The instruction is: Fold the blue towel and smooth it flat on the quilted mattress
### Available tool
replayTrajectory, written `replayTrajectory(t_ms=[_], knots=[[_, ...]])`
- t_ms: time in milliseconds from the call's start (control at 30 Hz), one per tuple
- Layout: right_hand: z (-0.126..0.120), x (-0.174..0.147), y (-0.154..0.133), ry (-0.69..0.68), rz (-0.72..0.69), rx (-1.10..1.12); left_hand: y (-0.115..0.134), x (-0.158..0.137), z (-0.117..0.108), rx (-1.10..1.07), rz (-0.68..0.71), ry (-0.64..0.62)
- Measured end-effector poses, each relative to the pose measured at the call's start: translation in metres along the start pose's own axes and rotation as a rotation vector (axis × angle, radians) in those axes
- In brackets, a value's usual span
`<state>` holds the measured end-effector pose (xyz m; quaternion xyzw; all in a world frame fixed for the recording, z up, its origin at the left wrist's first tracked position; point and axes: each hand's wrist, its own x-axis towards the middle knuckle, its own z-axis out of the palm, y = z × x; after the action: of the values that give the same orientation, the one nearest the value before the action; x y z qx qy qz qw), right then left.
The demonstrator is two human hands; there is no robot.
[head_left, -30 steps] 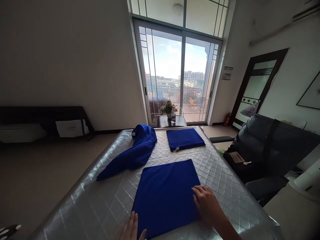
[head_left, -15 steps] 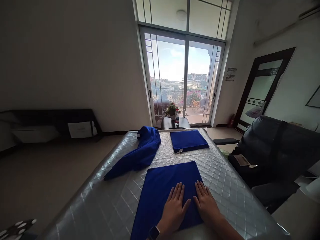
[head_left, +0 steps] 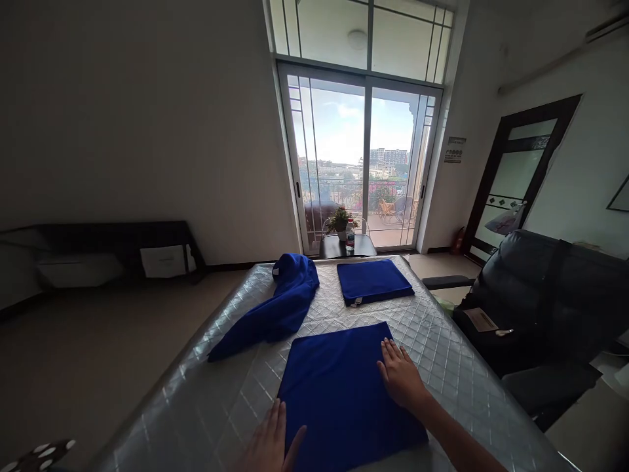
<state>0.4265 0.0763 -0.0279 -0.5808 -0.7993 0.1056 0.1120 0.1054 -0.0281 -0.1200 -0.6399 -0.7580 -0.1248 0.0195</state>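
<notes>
A folded blue cloth (head_left: 339,387) lies flat on the silver quilted cover (head_left: 457,400) in front of me. My left hand (head_left: 270,436) is open at its lower left edge, fingers stretched out and thumb over the cloth. On its right edge rests my right hand (head_left: 399,372), open and palm down. Beyond it lies a second folded blue cloth (head_left: 376,278) with a small white tag at its near edge. A crumpled blue cloth (head_left: 280,305), perhaps a garment, spreads out to the left of that one.
A black armchair (head_left: 535,308) stands at the right, with a small flat item on its seat. Past the far edge, a small dark table (head_left: 361,246) bears a potted plant (head_left: 340,221) and a bottle (head_left: 350,235). A sliding glass door (head_left: 339,141) is behind it.
My left hand has moved left and nearer, from the cloth's middle to its left edge. My right hand has slid slightly forward along the right edge. The view has tilted up slightly.
</notes>
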Motion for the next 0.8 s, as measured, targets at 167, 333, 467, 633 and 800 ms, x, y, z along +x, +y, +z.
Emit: replayTrajectory(t_ms=[167, 333, 467, 633, 800], knots=[[0.001, 0.054, 0.004, -0.025, 0.035, 0.018, 0.073, 0.044, -0.039, -0.186, 0.190, -0.103], [0.020, 0.068, 0.013, -0.022, 0.064, 0.008, 0.176, 0.094, -0.038, -0.265, 0.462, -0.083], [0.028, 0.069, 0.019, -0.017, 0.053, -0.012, 0.215, 0.118, -0.021, -0.242, 0.451, -0.077], [0.034, 0.074, 0.021, 0.023, 0.099, -0.006, 0.174, 0.128, -0.014, -0.138, 0.299, -0.064], [0.034, 0.074, 0.019, 0.021, 0.116, 0.034, 0.081, 0.131, -0.024, 0.002, 0.121, -0.045]])
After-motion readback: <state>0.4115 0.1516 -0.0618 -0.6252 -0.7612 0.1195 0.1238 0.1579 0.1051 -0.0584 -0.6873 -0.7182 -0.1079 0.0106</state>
